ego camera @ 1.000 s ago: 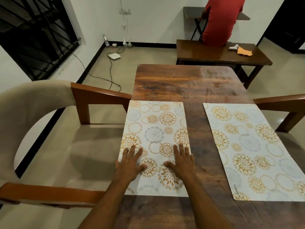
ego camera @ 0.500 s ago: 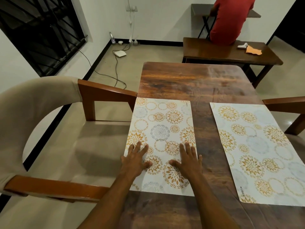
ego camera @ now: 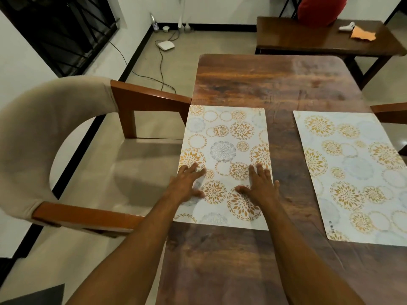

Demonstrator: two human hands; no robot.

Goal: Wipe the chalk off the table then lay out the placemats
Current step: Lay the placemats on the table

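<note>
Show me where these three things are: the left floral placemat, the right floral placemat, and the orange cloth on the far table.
Left floral white-and-gold placemat (ego camera: 222, 150): head view, the grey flower at its middle.
Right floral placemat (ego camera: 352, 172): head view, its middle.
Orange cloth (ego camera: 363, 34): head view, its centre.

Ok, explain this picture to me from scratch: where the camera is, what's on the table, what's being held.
No machine here: a person works with two bare hands. The picture comes from a camera worn on their head, looking forward and down, so the arms reach in from below. On the dark brown wooden table lies a white rectangular placemat printed with orange and grey flowers. The left hand and right hand rest flat on it, fingers straight. Nothing is held. A second matching placemat lies apart to its right. A beige padded chair with wooden arms stands at the left.
</note>
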